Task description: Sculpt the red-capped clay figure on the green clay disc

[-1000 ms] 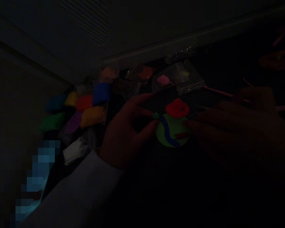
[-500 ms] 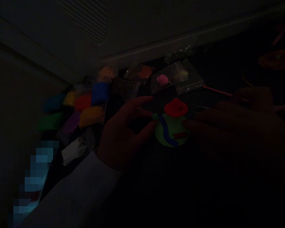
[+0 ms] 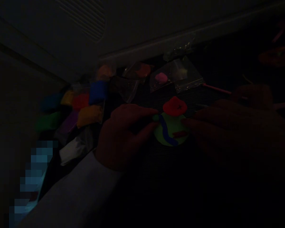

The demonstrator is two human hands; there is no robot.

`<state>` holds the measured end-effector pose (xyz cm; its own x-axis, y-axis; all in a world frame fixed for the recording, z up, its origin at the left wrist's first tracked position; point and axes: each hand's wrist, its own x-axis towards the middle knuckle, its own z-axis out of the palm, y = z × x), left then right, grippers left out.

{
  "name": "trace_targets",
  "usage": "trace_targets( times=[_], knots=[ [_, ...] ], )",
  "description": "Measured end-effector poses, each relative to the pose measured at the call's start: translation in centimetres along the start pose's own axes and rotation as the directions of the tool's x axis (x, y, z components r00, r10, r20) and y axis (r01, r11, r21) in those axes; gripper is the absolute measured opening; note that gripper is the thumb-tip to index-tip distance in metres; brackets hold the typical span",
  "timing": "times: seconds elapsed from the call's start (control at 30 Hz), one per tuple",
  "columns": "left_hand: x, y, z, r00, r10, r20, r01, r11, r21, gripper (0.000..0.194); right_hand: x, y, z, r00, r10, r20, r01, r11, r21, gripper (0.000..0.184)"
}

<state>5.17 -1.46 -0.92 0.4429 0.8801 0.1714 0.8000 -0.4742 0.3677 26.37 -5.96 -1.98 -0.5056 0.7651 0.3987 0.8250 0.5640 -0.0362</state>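
A light green modelling-clay disc (image 3: 171, 131) lies on the dark table, with a wavy blue strip and small dark red strips on it. Against its top edge rests a red clay piece (image 3: 173, 108) marked with a small dark cross. My left hand (image 3: 123, 136) pinches a small green clay ball (image 3: 155, 117) between thumb and forefinger at the disc's left edge. Very dim, my right hand (image 3: 232, 123) has fingertips touching the disc's right edge. A thin pale tip juts out from its fingers and a pink handle (image 3: 284, 104) shows behind it, seemingly one tool.
Bagged clay blocks in several colours, among them a blue block (image 3: 98, 92) and an orange block (image 3: 89, 116), are clustered on the left. Clear bags (image 3: 188, 77) lie behind the disc, near a pink stick (image 3: 217, 89). A reddish shape (image 3: 276, 57) sits far right.
My left forefinger has come down onto the green ball, closing the pinch; before, it was raised. My right hand stays almost still, and the view has shifted slightly.
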Motion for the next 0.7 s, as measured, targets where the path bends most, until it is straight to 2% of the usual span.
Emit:
trace_targets(
  times=[0.13, 0.37, 0.57, 0.7],
  knots=[
    [0.01, 0.07, -0.08, 1.000, -0.004, -0.003, 0.004, 1.000, -0.018, 0.023, -0.21, 0.06, -0.02, 0.999, -0.044, 0.000, 0.044, 0.996, -0.072, 0.020],
    [0.14, 0.17, 0.04, 1.000, -0.001, -0.002, 0.001, 1.000, -0.026, 0.020, -0.26, 0.18, -0.14, 0.999, -0.042, 0.001, 0.042, 0.996, -0.080, 0.020],
    [-0.05, 0.25, -0.07, 1.000, 0.024, -0.004, -0.024, 0.999, -0.027, 0.028, -0.02, 0.06, -0.06, 0.999, -0.047, 0.000, 0.047, 0.996, -0.080, 0.022],
    [-0.21, 0.29, -0.22, 1.000, -0.018, 0.000, 0.018, 0.998, -0.064, 0.025, -0.06, 0.03, 0.06, 0.999, -0.039, -0.024, 0.037, 0.997, -0.063, 0.022]
  ],
)
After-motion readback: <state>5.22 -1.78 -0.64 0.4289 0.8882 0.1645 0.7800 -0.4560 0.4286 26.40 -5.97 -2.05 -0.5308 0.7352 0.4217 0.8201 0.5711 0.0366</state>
